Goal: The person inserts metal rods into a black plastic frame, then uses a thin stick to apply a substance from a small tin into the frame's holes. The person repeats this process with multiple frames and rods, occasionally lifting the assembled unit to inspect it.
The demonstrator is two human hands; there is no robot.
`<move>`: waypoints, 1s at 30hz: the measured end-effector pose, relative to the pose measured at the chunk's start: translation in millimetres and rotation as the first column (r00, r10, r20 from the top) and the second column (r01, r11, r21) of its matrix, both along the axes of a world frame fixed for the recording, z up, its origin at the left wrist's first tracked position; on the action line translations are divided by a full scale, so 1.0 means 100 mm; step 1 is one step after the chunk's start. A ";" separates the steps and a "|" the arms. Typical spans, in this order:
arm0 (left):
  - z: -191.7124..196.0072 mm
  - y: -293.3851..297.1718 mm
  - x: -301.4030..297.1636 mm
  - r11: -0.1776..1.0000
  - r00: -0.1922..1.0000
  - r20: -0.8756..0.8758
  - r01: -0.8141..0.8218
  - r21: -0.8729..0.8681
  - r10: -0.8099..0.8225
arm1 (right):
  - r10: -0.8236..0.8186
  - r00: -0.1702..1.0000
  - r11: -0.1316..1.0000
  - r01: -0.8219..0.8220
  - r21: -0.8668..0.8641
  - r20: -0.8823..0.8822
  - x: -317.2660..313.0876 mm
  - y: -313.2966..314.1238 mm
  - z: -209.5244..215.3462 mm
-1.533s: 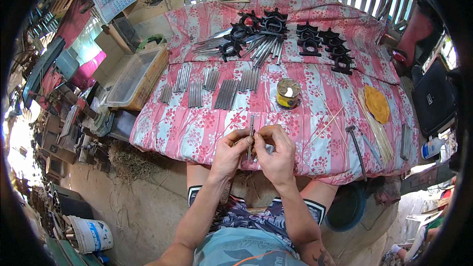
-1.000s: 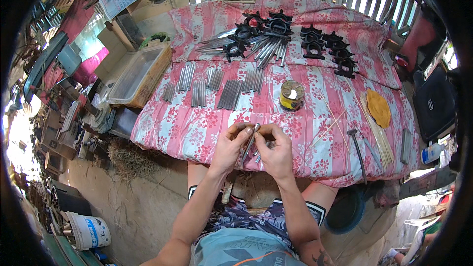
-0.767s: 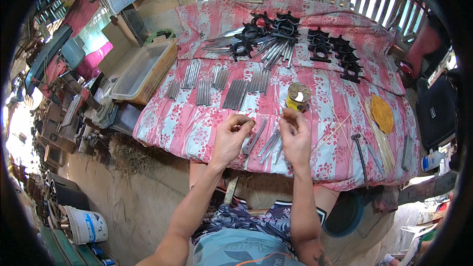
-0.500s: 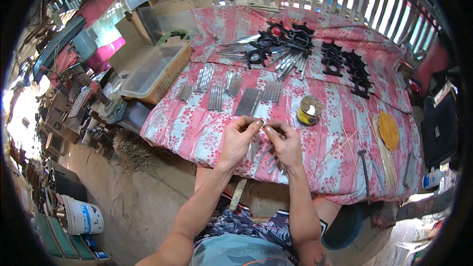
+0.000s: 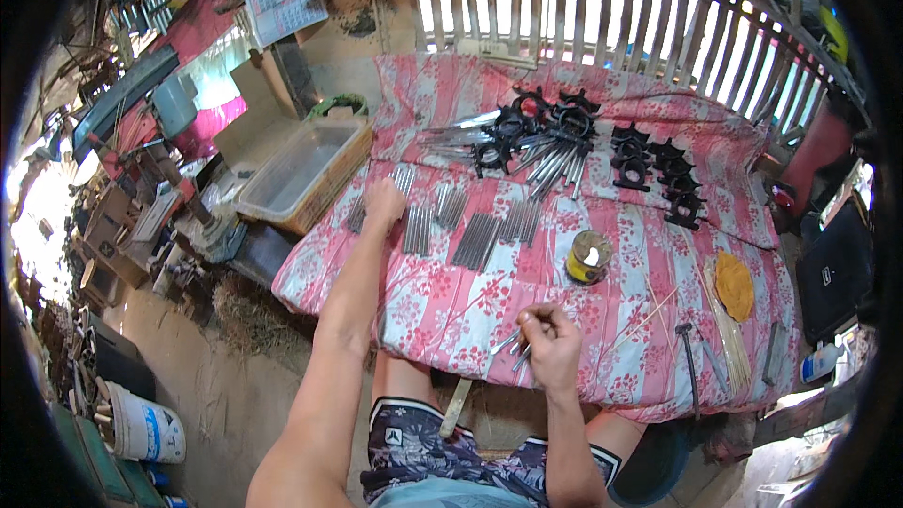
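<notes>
My left hand (image 5: 384, 202) reaches far forward to the back left of the cloth, beside a bundle of silvery metal tubes (image 5: 403, 178). Its fingers point away and are hidden behind the back of the hand. Close to the front edge is my right hand (image 5: 552, 346), its fingers curled in and thumb pressed against them. Whatever it holds is too small to make out. A few loose metal tubes (image 5: 505, 342) lie just left of it. Between the hands, more tubes lie in neat groups: a dark set (image 5: 476, 242), a shorter set (image 5: 520, 223) and a lighter set (image 5: 418, 230).
A yellow-labelled jar (image 5: 589, 258) stands right of centre on the patterned cloth (image 5: 451, 315). Black ring-shaped parts (image 5: 513, 124) with long metal tubes lie at the back. A plastic bin (image 5: 306, 169) is at left; a hammer (image 5: 689, 357) and thin sticks (image 5: 729, 339) lie right.
My hands were together over the front of the cloth. The left has moved forward and left to the tube groups; the right has drawn slightly back toward me. The view has tilted up a little.
</notes>
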State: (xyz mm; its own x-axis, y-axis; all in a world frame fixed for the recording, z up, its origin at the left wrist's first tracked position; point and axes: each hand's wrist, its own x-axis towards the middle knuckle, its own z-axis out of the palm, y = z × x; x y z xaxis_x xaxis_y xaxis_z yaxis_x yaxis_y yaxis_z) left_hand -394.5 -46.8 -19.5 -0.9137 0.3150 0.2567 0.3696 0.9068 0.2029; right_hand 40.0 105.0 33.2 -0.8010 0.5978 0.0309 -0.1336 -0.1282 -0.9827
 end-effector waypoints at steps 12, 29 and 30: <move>0.49 -0.21 0.57 0.782 0.972 0.183 0.001 0.623 -0.148 | -0.118 0.992 0.993 0.116 -0.030 -0.055 0.04 0.04 0.03; 0.55 0.12 3.68 -0.022 0.437 0.271 -0.557 0.830 -0.858 | -0.154 0.950 0.878 0.257 0.403 -0.271 0.21 -0.16 0.32; 0.55 0.13 3.69 -0.026 0.447 0.268 -0.550 0.835 -0.853 | -0.149 0.951 0.837 0.267 0.478 -0.271 0.23 -0.16 0.33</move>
State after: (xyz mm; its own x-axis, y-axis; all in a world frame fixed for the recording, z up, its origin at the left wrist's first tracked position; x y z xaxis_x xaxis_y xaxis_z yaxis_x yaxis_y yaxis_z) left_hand -25.2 -33.6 35.2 -0.7631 0.6377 -0.1053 -0.4764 -0.4449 0.7583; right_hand 63.3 88.9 66.1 -0.5972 0.6031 0.5288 -0.3147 0.4302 -0.8461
